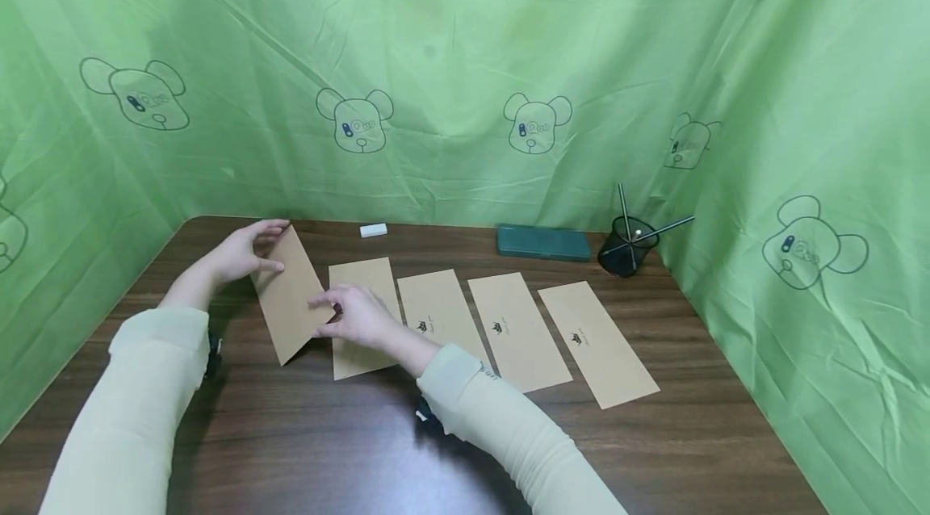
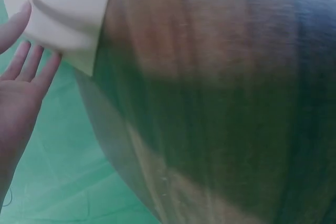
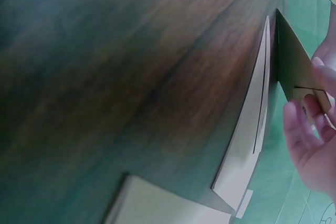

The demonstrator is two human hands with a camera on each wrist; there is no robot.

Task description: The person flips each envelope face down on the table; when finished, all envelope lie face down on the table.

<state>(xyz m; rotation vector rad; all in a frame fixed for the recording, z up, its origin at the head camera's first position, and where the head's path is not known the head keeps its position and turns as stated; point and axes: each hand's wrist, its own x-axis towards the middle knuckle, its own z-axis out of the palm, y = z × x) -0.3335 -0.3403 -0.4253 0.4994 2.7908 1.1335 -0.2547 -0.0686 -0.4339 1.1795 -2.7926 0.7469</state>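
In the head view, my left grip [image 1: 250, 251] holds a brown paper envelope [image 1: 291, 297] by its upper left edge, thumb on the near face and the other fingers behind. The envelope stands tilted off the counter [image 1: 305, 442] near its far left corner, its lowest corner close to the wood. My right grip [image 1: 363, 317] is at the envelope's right edge, thumb and forefinger a little apart over the paper; I cannot tell whether they pinch it. To the right, four flat envelopes [image 1: 599, 353] lie slantwise in a row, the nearest partly under my right hand. Dark printed marks [image 1: 497, 328] show on three of them. At the back of the counter I see a small white block [image 1: 374, 231], a dark green case [image 1: 543, 244] and a black cup [image 1: 617, 261] with thin sticks [image 1: 676, 225] in it. A green curtain [image 1: 450, 184] with bear-head outlines hangs behind.

In the left wrist view, my thumb is against the pale face of the envelope and my fingertips meet its lower edge.

In the right wrist view, the raised envelope is edge-on beside my right fingers, near a fold line; flat envelopes lie below it.
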